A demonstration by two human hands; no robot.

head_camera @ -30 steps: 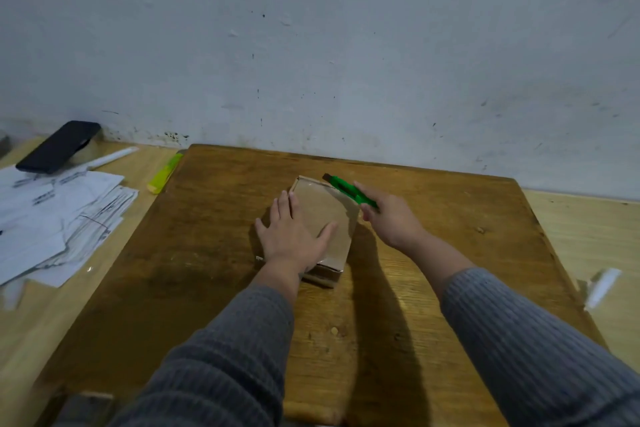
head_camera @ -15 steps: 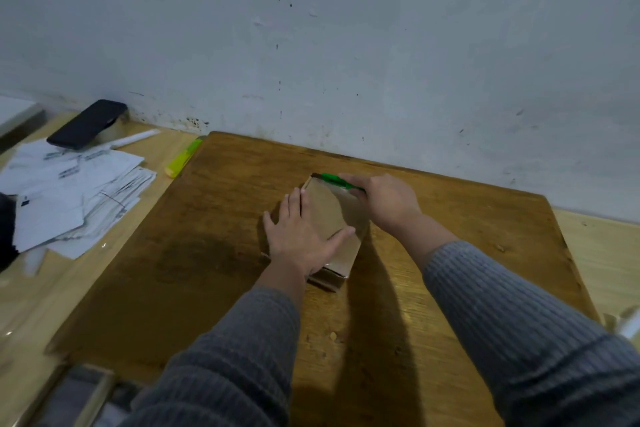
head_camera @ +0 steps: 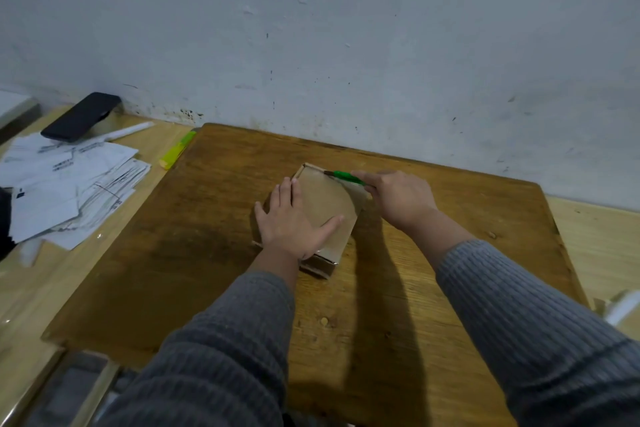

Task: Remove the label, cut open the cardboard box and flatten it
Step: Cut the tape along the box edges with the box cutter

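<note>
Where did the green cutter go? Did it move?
Yes. The green cutter, gripped by the right hand, came down onto the cardboard box's far edge.

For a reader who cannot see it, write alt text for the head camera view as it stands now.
A person's left hand presses flat on a small cardboard box while the right hand holds a green utility knife at the box's far edge. The box sits on a wooden board; papers and a black phone lie to the left.

One box, one green cutter, two hands: left hand, right hand. One board on one table. One phone, one yellow marker, one white pen, one heap of papers, its sheets too many to count.
</note>
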